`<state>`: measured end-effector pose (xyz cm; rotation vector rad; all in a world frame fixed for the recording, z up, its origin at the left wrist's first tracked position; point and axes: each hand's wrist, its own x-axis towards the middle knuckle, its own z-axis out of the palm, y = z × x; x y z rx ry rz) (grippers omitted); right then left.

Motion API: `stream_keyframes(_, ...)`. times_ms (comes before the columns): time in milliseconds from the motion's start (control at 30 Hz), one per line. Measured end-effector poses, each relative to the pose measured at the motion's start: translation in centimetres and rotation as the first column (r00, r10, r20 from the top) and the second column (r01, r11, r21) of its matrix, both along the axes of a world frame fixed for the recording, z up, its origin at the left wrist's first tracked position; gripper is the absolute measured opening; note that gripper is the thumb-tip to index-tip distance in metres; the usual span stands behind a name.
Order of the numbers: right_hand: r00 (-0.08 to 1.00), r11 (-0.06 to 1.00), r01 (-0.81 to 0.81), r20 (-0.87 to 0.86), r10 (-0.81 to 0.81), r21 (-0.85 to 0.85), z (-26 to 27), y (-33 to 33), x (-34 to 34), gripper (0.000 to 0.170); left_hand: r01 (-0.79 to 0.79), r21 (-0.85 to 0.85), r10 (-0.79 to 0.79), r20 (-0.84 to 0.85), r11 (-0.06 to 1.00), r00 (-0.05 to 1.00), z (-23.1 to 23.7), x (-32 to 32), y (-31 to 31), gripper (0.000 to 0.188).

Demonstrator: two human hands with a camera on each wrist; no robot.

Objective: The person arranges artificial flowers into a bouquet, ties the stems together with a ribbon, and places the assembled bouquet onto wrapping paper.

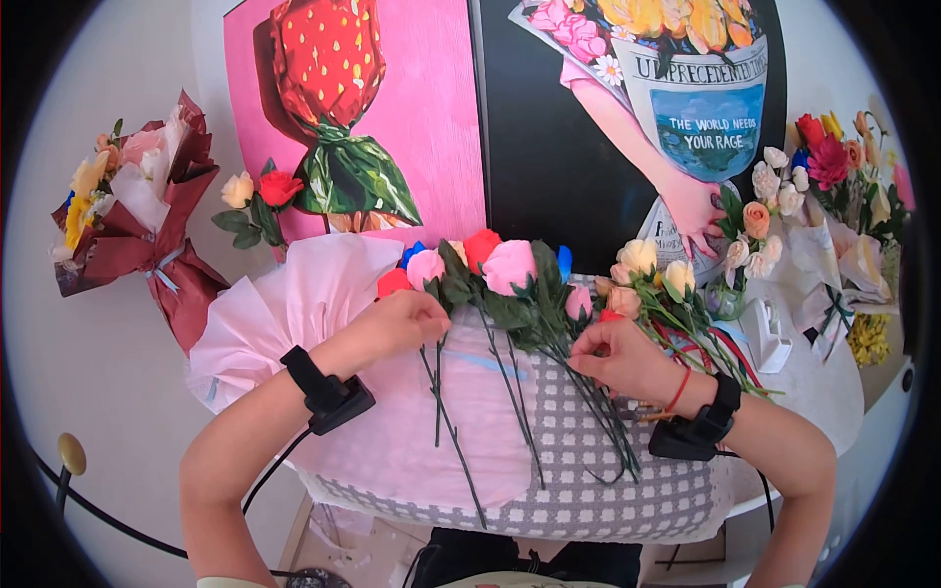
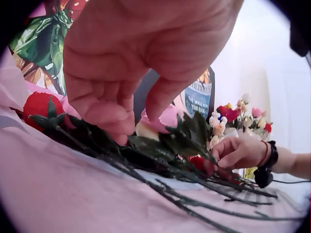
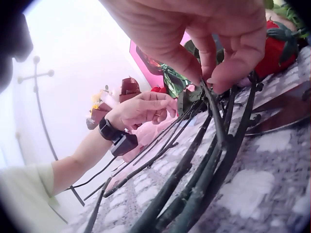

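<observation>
My right hand [image 1: 619,355] pinches a dark green flower stem [image 3: 214,114] between thumb and fingertips. Several other stems lie close beside it on the grey checked cloth. My left hand [image 1: 384,328] hangs over the stems of the left-hand flowers, its fingers loosely bent. In the left wrist view its thumb and fingers stand apart, fingertips right at the dark leaves [image 2: 150,146]. A red rose [image 2: 43,110] lies left of those fingers. A large pink rose [image 1: 510,268] and a smaller pink rose [image 1: 425,268] lie in the row between the hands.
Pink wrapping paper [image 1: 294,304] spreads over the left of the table, partly under the stems. Scissors [image 3: 286,114] lie right of the right hand. More cream flowers [image 1: 639,257] and a white device [image 1: 767,335] are at the right. A wrapped bouquet [image 1: 147,216] is at the left.
</observation>
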<state>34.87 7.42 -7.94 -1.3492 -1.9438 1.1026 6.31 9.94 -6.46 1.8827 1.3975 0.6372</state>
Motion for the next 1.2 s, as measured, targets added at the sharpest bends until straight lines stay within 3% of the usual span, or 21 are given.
stream_keyframes(33, 1.000, 1.000, 0.000, 0.001, 0.000, 0.021, 0.0, 0.0, 0.0, 0.013, 0.049, 0.020, -0.047, -0.115, 0.999, 0.992, -0.3, 0.1, 0.1, 0.017)
stream_keyframes(167, 0.999, 1.000, 0.019, -0.033, -0.019, -0.015, -0.1, 0.0, -0.1, 0.013, 0.020, 0.073, -0.012, -0.115, 0.997, 0.993, 0.1, 2.8, -0.6, 0.018)
stream_keyframes(233, 0.999, 1.000, 0.014, -0.041, -0.015, -0.013, -0.2, 0.0, -0.1, 0.013, -0.004, -0.147, -0.001, -0.038, 0.989, 0.999, -0.4, 3.9, -0.1, 0.017)
stream_keyframes(267, 0.999, 1.000, 0.014, -0.041, -0.014, -0.013, -0.3, 0.0, -0.1, 0.013, -0.020, -0.180, 0.019, -0.004, 0.983, 1.000, -0.3, 4.5, 0.0, 0.016)
stream_keyframes(333, 0.997, 0.988, -0.068, 0.055, 0.061, 0.141, -0.7, 0.0, 0.0, 0.010, -0.019, -0.188, 0.032, 0.065, 0.982, 0.997, -1.3, 4.9, 0.8, 0.016)
stream_keyframes(400, 0.997, 0.989, -0.060, 0.048, 0.054, 0.137, -0.8, 0.0, -0.1, 0.009, -0.010, -0.197, 0.037, 0.131, 0.980, 0.991, -1.6, 5.4, 1.1, 0.016)
stream_keyframes(467, 0.998, 0.989, -0.054, 0.037, 0.049, 0.137, -0.8, 0.0, 0.2, 0.009, -0.019, -0.336, 0.110, 0.255, 0.942, 0.961, -1.4, 5.3, 1.3, 0.012)
stream_keyframes(567, 0.993, 0.988, -0.021, -0.114, 0.039, 0.152, -0.1, 0.0, 0.6, 0.012, -0.014, -0.391, 0.168, 0.361, 0.920, 0.917, -1.2, 4.7, 1.1, 0.009)
stream_keyframes(667, 0.909, 0.995, 0.075, -0.414, -0.040, 0.069, 1.0, 0.0, 1.4, 0.007, 0.033, -0.366, 0.140, 0.435, 0.930, 0.890, -0.3, 3.8, -0.1, 0.015)
stream_keyframes(767, 0.898, 0.993, 0.114, -0.431, -0.087, 0.038, 1.7, -0.2, 2.5, 0.007, -0.006, -0.345, 0.178, 0.472, 0.939, 0.864, 0.7, 3.6, -1.5, 0.018)
stream_keyframes(1033, 0.950, 0.980, 0.192, -0.259, -0.172, 0.052, 0.8, -0.2, 4.2, 0.007, -0.030, -0.259, 0.164, 0.517, 0.966, 0.840, 2.5, 1.9, -3.5, 0.018)
stream_keyframes(1100, 0.985, 0.986, 0.160, -0.062, -0.162, -0.041, 0.9, -0.4, 4.0, 0.007, -0.057, -0.122, 0.119, 0.592, 0.991, 0.797, 2.9, 1.8, -3.8, 0.015)
stream_keyframes(1133, 0.985, 0.987, 0.158, -0.063, -0.160, -0.037, 0.8, -0.5, 3.9, 0.007, -0.060, -0.118, 0.118, 0.592, 0.991, 0.797, 2.9, 1.8, -3.8, 0.015)
stream_keyframes(1200, 0.979, 0.928, 0.105, 0.127, -0.159, 0.358, 0.7, -0.6, 3.7, 0.013, -0.015, -0.037, 0.037, 0.673, 0.999, 0.739, 2.9, 2.0, -3.7, 0.014)
